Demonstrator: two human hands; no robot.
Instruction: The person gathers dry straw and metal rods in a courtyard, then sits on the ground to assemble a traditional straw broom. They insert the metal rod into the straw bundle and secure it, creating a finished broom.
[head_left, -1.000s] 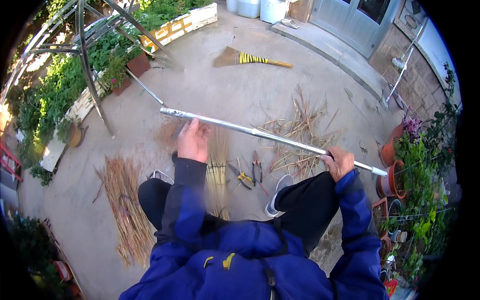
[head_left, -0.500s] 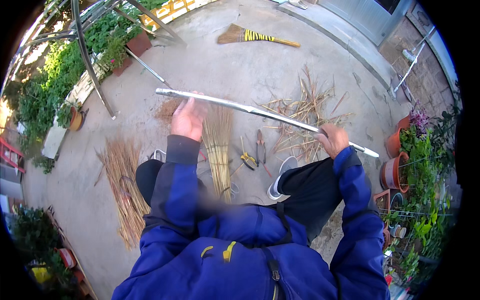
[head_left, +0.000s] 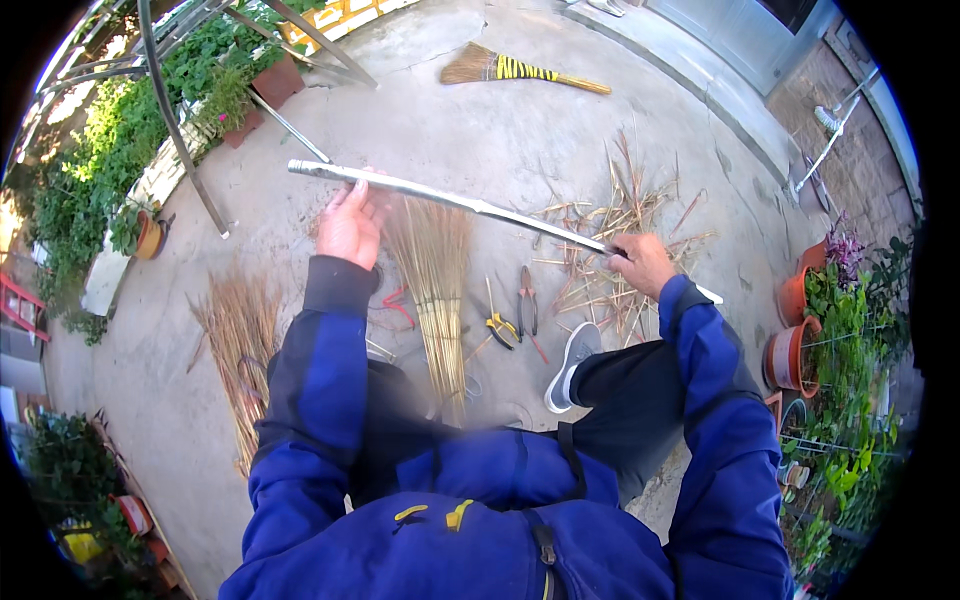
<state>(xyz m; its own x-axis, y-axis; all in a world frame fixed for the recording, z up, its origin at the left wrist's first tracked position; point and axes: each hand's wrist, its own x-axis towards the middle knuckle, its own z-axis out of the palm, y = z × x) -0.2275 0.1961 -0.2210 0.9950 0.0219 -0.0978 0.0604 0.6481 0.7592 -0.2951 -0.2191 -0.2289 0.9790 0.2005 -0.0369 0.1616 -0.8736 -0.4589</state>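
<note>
A long silver metal pole (head_left: pixel 480 206) slants across in front of me, raised above the ground, its left end higher in the picture. My left hand (head_left: pixel 350 222) holds it near that end, thumb against the tube and fingers partly behind it. Farther along, my right hand (head_left: pixel 642 262) is closed around the pole near its right end. Beneath it, between my legs, lies a tied bundle of pale broom straw (head_left: pixel 437 300). Yellow-and-black pliers (head_left: pixel 502 328) and dark-handled pliers (head_left: pixel 527 300) rest to the right of that bundle.
A looser straw bundle (head_left: pixel 238 350) lies at left. Loose stalks (head_left: pixel 625 215) are scattered right of centre. A finished broom (head_left: pixel 525 73) with yellow-and-black binding lies farther off. Potted plants (head_left: pixel 793 355) line the right side; a planted bed (head_left: pixel 95 190) and metal frame stand at left.
Both hands and the pole have shifted left, with the pole's left end slightly higher. The red cord near the pale bundle shows more fully now.
</note>
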